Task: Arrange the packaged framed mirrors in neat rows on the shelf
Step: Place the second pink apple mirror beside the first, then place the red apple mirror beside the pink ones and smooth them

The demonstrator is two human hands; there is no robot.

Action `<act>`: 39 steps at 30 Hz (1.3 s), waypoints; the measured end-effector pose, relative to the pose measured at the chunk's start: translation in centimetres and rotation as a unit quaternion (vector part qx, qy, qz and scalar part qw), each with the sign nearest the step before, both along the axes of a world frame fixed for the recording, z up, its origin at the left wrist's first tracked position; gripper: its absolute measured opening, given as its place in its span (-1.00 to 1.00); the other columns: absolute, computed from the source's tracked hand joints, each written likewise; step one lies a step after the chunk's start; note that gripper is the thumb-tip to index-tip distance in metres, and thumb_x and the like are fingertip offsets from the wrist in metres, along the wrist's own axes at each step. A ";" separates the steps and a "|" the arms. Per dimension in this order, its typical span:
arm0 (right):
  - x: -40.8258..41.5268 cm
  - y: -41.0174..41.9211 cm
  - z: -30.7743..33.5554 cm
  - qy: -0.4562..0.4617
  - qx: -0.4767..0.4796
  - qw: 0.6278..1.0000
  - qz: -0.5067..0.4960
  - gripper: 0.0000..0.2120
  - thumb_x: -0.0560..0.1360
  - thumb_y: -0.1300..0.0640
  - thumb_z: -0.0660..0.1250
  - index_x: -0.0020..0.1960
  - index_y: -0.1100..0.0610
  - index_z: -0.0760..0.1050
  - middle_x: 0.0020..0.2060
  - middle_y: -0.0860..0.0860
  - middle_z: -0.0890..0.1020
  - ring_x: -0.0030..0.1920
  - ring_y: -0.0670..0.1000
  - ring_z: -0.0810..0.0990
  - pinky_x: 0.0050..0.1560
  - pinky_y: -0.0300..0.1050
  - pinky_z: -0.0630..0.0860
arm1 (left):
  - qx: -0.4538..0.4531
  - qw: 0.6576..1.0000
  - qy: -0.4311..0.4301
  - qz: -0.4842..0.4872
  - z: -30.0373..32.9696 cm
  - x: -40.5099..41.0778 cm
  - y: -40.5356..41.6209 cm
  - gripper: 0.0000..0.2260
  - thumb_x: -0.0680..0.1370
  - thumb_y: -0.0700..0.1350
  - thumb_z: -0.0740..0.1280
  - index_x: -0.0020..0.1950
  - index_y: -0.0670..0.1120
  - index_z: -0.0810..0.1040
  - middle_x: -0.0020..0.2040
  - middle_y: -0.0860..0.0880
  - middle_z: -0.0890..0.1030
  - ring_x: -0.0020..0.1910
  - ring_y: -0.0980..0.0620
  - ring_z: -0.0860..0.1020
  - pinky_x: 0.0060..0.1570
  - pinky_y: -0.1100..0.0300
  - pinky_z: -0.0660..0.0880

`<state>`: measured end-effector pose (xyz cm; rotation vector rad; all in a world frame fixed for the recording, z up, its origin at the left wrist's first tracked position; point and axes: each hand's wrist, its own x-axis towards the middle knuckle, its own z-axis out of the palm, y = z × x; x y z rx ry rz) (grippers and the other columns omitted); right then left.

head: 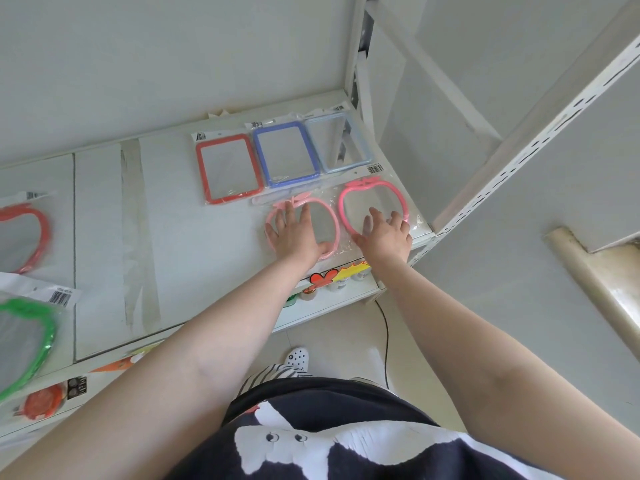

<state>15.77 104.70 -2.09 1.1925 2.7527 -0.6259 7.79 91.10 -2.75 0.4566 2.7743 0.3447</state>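
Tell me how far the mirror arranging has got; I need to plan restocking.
Done: a back row of red, blue and light-blue rectangular mirrors. In hand: left hand and right hand press flat on two pink apple-shaped mirrors starting the front row. Left: the red and green apple-shaped mirrors lying far left.

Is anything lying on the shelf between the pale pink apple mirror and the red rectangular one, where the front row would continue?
Nothing visible does. Left of the pale pink apple mirror, under the left hand, the shelf lies bare in front of the red rectangular mirror.
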 end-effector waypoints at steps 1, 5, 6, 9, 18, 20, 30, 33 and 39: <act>0.1 0.0 0.2 0.003 -0.001 1.000 0.001 -0.40 0.49 -0.22 0.27 0.45 -0.07 0.23 0.46 0.15 0.22 0.45 0.21 0.18 0.39 0.10 0.20 | 0.010 1.000 0.007 0.001 0.2 0.1 0.0 -0.20 0.38 0.17 0.43 0.51 0.02 0.13 0.57 -0.06 0.03 0.54 -0.15 0.05 0.47 -0.15 0.03; 0.8 0.2 1.2 0.035 -0.005 0.999 0.021 -0.46 0.50 -0.14 0.28 0.43 0.00 0.31 0.41 0.12 0.32 0.41 0.19 0.23 0.35 0.08 0.25 | 0.036 0.999 0.025 0.001 1.4 0.9 -0.3 -0.32 0.41 0.12 0.41 0.45 -0.02 0.27 0.43 -0.09 0.35 0.42 -0.14 0.30 0.39 -0.08 0.25; 1.0 0.2 1.5 0.044 -0.005 0.998 0.034 -0.49 0.51 -0.11 0.28 0.42 0.02 0.34 0.38 0.10 0.36 0.39 0.18 0.26 0.33 0.06 0.28 | 0.045 0.999 0.029 0.003 1.7 1.2 -0.5 -0.36 0.42 0.09 0.40 0.44 -0.03 0.30 0.40 -0.09 0.40 0.39 -0.13 0.34 0.36 -0.05 0.29; 1.8 -0.3 2.6 0.067 -0.019 0.995 0.070 -0.55 0.53 -0.01 0.30 0.38 0.05 0.38 0.31 0.08 0.46 0.34 0.15 0.34 0.24 0.02 0.38 | 0.092 0.996 0.016 0.011 2.7 2.4 -1.2 -0.47 0.48 -0.02 0.37 0.43 -0.06 0.34 0.37 -0.10 0.45 0.35 -0.12 0.42 0.29 0.05 0.36; 4.3 -3.6 5.2 0.084 -0.029 0.984 0.155 -0.62 0.54 0.06 0.31 0.34 0.08 0.43 0.23 0.08 0.53 0.28 0.14 0.43 0.09 0.02 0.50 | 0.157 0.986 0.011 0.051 5.6 6.0 -5.2 -0.55 0.50 -0.11 0.34 0.39 -0.07 0.41 0.32 -0.07 0.52 0.29 -0.12 0.48 0.27 0.01 0.43; 4.7 -4.8 5.6 0.084 -0.028 0.981 0.173 -0.63 0.53 0.08 0.31 0.33 0.08 0.44 0.20 0.09 0.56 0.24 0.14 0.47 0.06 0.01 0.52 | 0.164 0.985 0.013 0.061 6.0 6.7 -6.7 -0.55 0.50 -0.12 0.35 0.39 -0.08 0.41 0.32 -0.09 0.52 0.29 -0.11 0.48 0.26 0.03 0.44; 5.9 -15.0 6.7 0.076 -0.038 0.962 0.259 -0.60 0.51 0.10 0.34 0.34 0.07 0.44 0.20 0.06 0.60 0.20 0.13 0.55 0.12 0.06 0.55 | 0.179 0.977 0.025 0.118 6.8 9.7 -18.7 -0.58 0.49 -0.09 0.35 0.35 -0.05 0.42 0.28 -0.06 0.53 0.27 -0.05 0.48 0.22 0.09 0.44; 6.4 -19.6 6.3 0.088 -0.042 0.960 0.264 -0.62 0.50 0.09 0.35 0.31 0.06 0.46 0.18 0.05 0.59 0.17 0.12 0.56 0.11 0.03 0.53 | 0.175 0.975 0.030 0.130 6.5 11.3 -23.9 -0.58 0.48 -0.11 0.36 0.34 -0.05 0.44 0.26 -0.06 0.55 0.26 -0.04 0.49 0.22 0.11 0.44; 9.2 -31.4 4.7 0.081 -0.081 0.960 0.255 -0.65 0.51 0.04 0.32 0.29 0.02 0.46 0.19 0.03 0.57 0.13 0.11 0.57 0.05 -0.04 0.53 | 0.158 0.974 0.041 0.154 5.3 15.9 -37.1 -0.61 0.46 -0.12 0.38 0.28 -0.07 0.50 0.22 -0.08 0.58 0.22 -0.09 0.52 0.17 0.10 0.45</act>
